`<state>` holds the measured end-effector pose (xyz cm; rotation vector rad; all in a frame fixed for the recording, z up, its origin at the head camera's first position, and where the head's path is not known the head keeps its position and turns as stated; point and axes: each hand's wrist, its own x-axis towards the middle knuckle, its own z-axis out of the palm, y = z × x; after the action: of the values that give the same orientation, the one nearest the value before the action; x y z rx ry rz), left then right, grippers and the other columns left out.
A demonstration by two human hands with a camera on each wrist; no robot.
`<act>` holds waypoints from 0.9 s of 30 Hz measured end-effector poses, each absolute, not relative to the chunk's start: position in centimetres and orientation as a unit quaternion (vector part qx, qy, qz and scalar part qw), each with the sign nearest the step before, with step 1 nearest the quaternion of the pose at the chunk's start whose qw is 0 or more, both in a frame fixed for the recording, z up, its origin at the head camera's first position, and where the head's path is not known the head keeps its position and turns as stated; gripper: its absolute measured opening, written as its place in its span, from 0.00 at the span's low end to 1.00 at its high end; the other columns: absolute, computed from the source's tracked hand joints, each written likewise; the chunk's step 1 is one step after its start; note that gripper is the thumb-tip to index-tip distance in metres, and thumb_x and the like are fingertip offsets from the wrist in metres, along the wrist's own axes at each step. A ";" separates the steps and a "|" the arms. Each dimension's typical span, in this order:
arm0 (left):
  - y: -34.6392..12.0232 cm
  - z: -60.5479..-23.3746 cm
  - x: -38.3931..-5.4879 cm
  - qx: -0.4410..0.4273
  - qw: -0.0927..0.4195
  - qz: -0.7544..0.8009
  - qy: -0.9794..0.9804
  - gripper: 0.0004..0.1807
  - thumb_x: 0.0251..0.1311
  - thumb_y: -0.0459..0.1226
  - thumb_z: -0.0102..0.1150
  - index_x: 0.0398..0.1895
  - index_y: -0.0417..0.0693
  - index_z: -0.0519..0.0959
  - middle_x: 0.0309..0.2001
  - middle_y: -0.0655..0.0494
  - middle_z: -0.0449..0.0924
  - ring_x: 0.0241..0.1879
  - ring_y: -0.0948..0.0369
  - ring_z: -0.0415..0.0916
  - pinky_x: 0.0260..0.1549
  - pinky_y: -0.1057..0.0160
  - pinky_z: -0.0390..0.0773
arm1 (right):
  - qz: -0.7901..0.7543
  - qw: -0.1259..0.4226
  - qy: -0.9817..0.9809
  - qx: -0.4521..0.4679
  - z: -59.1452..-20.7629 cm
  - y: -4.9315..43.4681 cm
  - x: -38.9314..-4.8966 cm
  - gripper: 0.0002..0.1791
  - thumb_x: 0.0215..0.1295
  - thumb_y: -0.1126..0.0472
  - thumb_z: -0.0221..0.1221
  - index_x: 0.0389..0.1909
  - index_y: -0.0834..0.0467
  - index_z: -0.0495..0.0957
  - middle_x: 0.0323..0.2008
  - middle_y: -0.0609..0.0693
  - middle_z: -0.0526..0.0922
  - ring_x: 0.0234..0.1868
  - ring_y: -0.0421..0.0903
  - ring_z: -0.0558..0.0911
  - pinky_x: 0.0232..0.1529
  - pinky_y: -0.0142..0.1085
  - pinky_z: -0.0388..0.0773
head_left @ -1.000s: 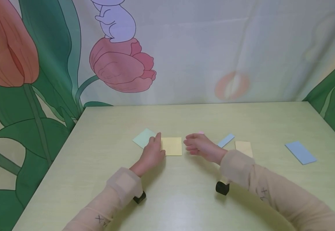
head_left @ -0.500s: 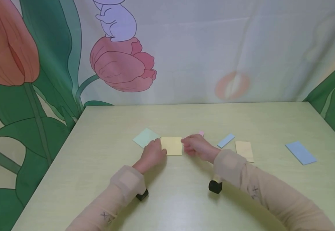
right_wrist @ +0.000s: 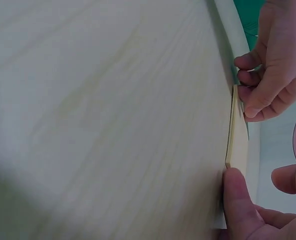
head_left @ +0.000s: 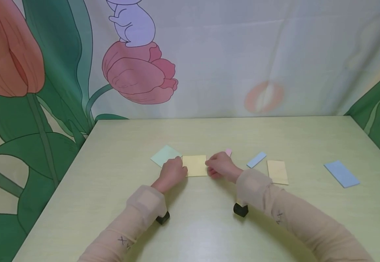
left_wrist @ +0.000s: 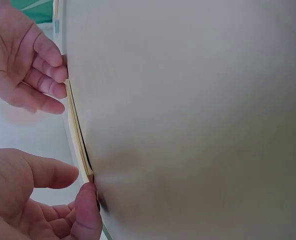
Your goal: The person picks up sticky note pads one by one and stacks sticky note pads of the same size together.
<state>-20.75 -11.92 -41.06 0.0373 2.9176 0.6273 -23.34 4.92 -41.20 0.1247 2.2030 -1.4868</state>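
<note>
A square pad of pale-yellow sticky notes (head_left: 194, 166) lies on the table, its layered edge (left_wrist: 78, 132) seen side-on in the left wrist view. At the pad's left side, my left hand (head_left: 171, 174) holds it with bent fingers, its thumb lying close over the end. The right hand (head_left: 223, 167) holds the opposite side, fingers curled in and a fingertip against the pad's end in the right wrist view. A pale-green sheet (head_left: 165, 155) sits under and behind the left hand. Beyond the right hand a small pink piece (head_left: 228, 151) shows partly.
Right of the hands lie a narrow blue piece (head_left: 256, 160), a cream rectangle (head_left: 277, 172) and a larger blue rectangle (head_left: 342, 174). The pale wooden table (head_left: 196, 225) ends at a printed curtain (head_left: 209, 62). Black wrist cameras hang below both sleeves.
The extended fingers of both hands have bent in at the pad's two sides. The right hand and forearm have moved a little left, uncovering more of the cream rectangle and pink piece.
</note>
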 end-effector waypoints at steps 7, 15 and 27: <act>-11.7 -40.8 -20.9 0.000 0.089 0.203 0.975 0.06 0.51 0.32 0.46 0.30 0.37 0.69 0.17 0.55 0.61 0.14 0.61 0.58 0.10 0.69 0.57 | -0.532 0.222 0.816 0.047 -41.5 4.3 -23.9 0.08 0.58 0.66 0.51 0.33 0.68 0.75 0.18 0.51 0.73 0.16 0.41 0.73 0.19 0.29 0.74; -11.7 -40.6 -21.0 0.000 0.100 0.194 0.976 0.04 0.50 0.31 0.47 0.21 0.42 0.66 0.15 0.56 0.58 0.13 0.62 0.56 0.10 0.69 0.56 | -0.513 0.200 0.834 0.038 -41.8 4.1 -24.1 0.09 0.56 0.70 0.47 0.26 0.69 0.75 0.14 0.52 0.74 0.13 0.41 0.74 0.17 0.30 0.75; -11.8 -40.5 -20.8 0.018 0.104 0.166 0.981 0.17 0.48 0.32 0.49 0.07 0.48 0.58 0.10 0.59 0.53 0.11 0.64 0.52 0.10 0.70 0.53 | -0.490 0.219 0.843 0.035 -41.8 4.4 -23.8 0.07 0.53 0.72 0.50 0.22 0.68 0.75 0.11 0.53 0.75 0.10 0.41 0.74 0.14 0.30 0.73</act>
<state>-20.85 -11.81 -40.47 0.0536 2.8916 0.4882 -23.84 4.38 -41.75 0.0957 2.3322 -1.3564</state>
